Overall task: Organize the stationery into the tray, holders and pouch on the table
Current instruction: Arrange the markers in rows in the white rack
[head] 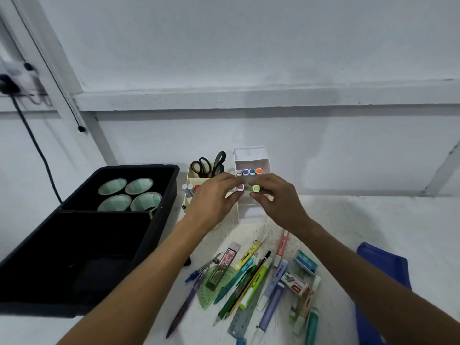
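Four markers point(248, 171) fill the clear holder's point(251, 210) back row; left hand point(214, 197) and right hand point(276, 197) pinch its front markers point(255, 188).

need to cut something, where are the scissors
In the head view, the scissors stand handles-up in the cream holder, between the black tray and the clear marker holder.

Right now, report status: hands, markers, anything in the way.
Left hand and right hand both pinch markers at the clear holder. Four markers stand in its back row. Pens loose on the table, none blocking.
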